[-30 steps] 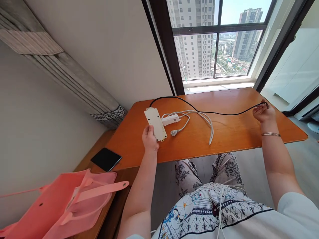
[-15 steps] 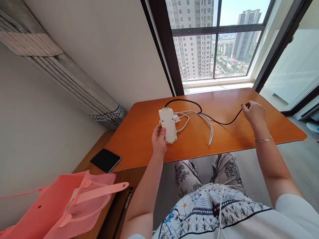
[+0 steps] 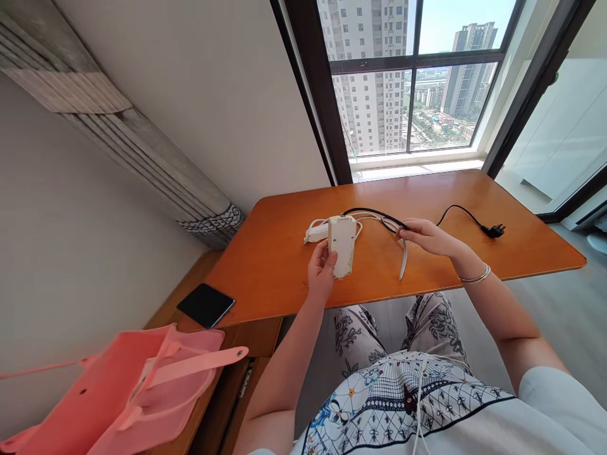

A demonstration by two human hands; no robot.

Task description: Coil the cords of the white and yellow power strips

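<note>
A white power strip (image 3: 342, 245) is upright in my left hand (image 3: 323, 272), fingers closed round its lower left side. From its top a black cable (image 3: 372, 210) runs right to my right hand (image 3: 424, 236), whose fingers are pinched on it near white cable loops. Beyond my right hand the black cable curves on to a black plug (image 3: 494, 231) lying on the table. A white charger (image 3: 317, 234) rests just left of the strip. The end of the white cable (image 3: 403, 264) hangs down below my right fingers.
The orange-brown table (image 3: 279, 253) stands under a window. A black tablet or phone (image 3: 205, 305) lies on its left end, above an open pink bag (image 3: 128, 392). A curtain (image 3: 156, 164) hangs at the left wall.
My right hand has moved left from the far end of the black cable to the cable's middle. The plug now shows on the table. My left hand and the strip have shifted slightly right.
</note>
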